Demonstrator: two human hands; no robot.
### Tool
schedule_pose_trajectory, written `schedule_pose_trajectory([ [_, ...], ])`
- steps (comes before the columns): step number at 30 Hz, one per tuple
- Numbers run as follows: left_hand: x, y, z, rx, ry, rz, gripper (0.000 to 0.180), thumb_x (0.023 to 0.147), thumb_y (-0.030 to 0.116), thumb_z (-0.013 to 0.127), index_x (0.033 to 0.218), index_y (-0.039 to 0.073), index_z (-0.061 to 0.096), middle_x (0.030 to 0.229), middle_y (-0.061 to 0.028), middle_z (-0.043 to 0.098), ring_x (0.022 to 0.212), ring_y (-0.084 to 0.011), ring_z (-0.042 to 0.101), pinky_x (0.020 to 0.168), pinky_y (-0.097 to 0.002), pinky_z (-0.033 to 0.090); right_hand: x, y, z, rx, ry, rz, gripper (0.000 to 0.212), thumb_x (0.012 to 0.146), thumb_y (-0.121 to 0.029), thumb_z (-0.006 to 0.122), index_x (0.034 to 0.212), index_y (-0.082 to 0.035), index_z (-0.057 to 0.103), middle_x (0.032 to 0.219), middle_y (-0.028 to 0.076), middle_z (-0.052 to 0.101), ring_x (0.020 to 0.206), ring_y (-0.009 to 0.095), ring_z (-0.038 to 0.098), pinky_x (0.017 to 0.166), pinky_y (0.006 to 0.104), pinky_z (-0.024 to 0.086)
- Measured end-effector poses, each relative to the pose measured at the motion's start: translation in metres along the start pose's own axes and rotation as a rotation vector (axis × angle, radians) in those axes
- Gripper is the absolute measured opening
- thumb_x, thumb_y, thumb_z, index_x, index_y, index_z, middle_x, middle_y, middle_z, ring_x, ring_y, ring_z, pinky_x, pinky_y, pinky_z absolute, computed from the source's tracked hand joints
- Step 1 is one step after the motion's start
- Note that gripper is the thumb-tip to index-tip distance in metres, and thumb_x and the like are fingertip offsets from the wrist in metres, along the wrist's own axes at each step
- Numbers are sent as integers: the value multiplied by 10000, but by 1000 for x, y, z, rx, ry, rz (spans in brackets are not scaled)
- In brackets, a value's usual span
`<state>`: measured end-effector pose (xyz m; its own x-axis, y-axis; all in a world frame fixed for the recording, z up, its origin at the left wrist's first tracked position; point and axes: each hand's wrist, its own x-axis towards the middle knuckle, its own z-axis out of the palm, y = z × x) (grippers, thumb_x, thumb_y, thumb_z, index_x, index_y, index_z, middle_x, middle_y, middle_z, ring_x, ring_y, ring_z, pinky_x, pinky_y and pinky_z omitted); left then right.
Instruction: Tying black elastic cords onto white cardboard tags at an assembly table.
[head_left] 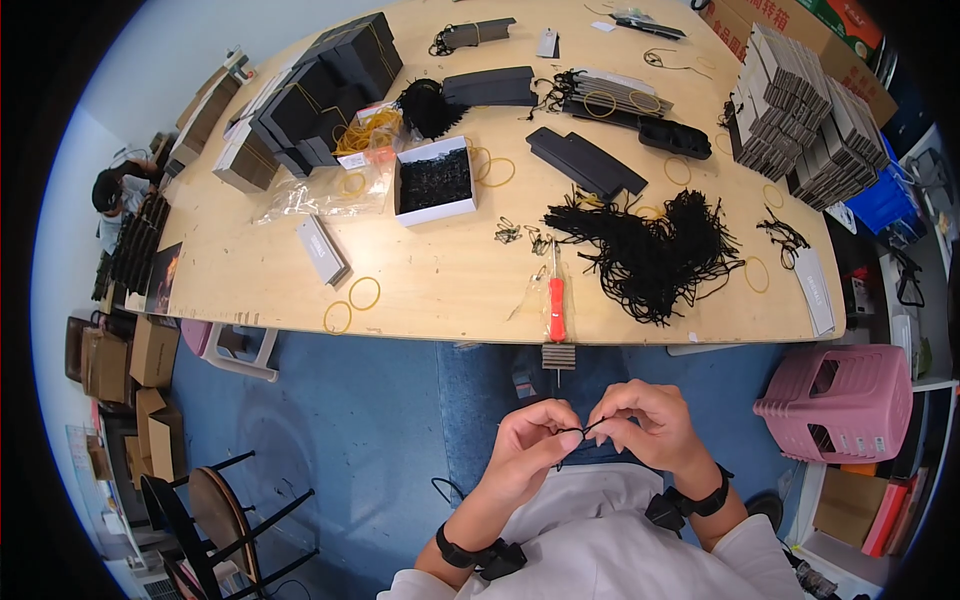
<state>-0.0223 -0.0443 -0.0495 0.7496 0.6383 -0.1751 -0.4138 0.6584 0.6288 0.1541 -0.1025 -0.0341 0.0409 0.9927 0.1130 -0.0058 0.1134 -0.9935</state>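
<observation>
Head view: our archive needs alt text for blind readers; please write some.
Two hands, left and right, pinch a thin black cord between them over the lap. Ahead, a wooden table holds a black cord pile, a red-handled tool, rubber bands and stacked black boxes.

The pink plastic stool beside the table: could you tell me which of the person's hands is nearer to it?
Right. The right hand is just left of the pink stool; the left hand lies farther left, beyond the right, both pinching a thin black cord.

- A thin black cord [583,432], short and looped, is stretched between the fingertips of both hands, low in the frame's centre, below the bench edge.
</observation>
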Motion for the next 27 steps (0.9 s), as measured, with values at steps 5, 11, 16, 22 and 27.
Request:
schedule_pose_trajectory([
  [5, -1, 0, -4, -21, -11, -29, 71, 829, 41, 650, 893, 24, 623, 819, 22, 544, 693, -36, 443, 584, -195, 322, 1, 2, -2, -37, 0, -33, 66, 844, 24, 639, 898, 13, 603, 798, 78, 652, 631, 104, 632, 523, 214, 475],
  [11, 0, 2, -3, -13, 18, -52, 67, 847, 61, 646, 899, 27, 621, 796, 28, 549, 645, -29, 420, 549, -196, 304, 4, -1, -5, -100, 4, -80, 129, 817, 12, 671, 941, 3, 639, 839, 96, 685, 685, 131, 670, 578, 223, 518],
  [16, 0, 3, -6, -25, 33, -82, 72, 854, 68, 646, 907, 27, 620, 788, 30, 551, 633, -23, 412, 544, -191, 299, 6, -4, -4, -60, 34, -68, 176, 788, 7, 697, 958, -17, 662, 851, 90, 692, 706, 148, 680, 606, 244, 532],
  [22, 1, 5, -5, 19, 49, -62, 71, 857, 55, 647, 917, 27, 623, 803, 34, 554, 647, -21, 432, 554, -183, 313, 12, -4, -10, -317, -26, -212, 201, 752, 10, 705, 945, -38, 670, 819, 84, 678, 677, 182, 648, 566, 264, 505],
  [27, 0, 4, -1, 305, 160, 99, 60, 867, 18, 635, 927, 16, 625, 805, 28, 547, 665, -25, 460, 580, -172, 347, 18, -7, -11, -447, -3, -349, 159, 741, 92, 652, 877, 11, 662, 817, 105, 662, 634, 190, 625, 532, 264, 513],
])
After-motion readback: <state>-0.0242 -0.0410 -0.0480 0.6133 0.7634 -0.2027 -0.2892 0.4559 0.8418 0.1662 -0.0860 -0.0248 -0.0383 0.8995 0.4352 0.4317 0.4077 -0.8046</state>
